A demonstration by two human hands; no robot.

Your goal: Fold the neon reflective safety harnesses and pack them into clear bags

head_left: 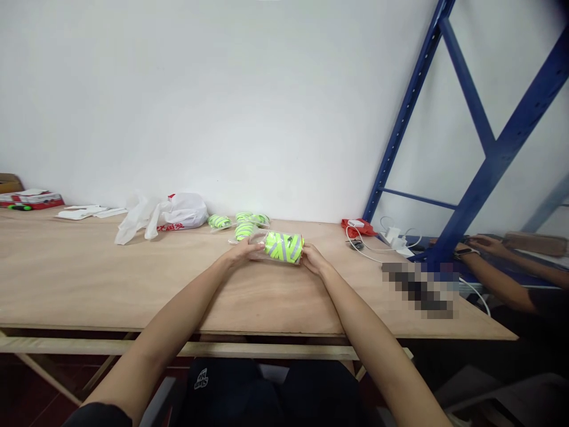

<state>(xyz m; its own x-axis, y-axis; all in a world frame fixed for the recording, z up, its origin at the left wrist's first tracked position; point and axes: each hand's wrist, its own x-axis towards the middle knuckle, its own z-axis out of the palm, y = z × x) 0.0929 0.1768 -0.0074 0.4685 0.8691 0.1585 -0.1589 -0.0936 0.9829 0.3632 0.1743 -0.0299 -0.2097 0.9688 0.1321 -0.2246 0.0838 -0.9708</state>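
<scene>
A rolled-up neon-yellow and silver reflective strap [283,247] lies inside a clear plastic bag [261,244], held just above the wooden table [133,284]. My left hand [243,250] is closed on the loose left end of the bag. At the other end, my right hand [312,258] grips the right side of the package, its fingertips partly behind it. Just beyond my left hand sit several similar bagged yellow-striped rolls [245,229], with another one [219,222] a little to their left.
A white plastic bag [186,210] and white papers [84,212] lie to the left, a red box [40,200] farther off. At right are a red pouch [359,228], cables, white plugs [392,236] and a blue metal frame [478,172]. Another person's hands [486,244] appear beyond it.
</scene>
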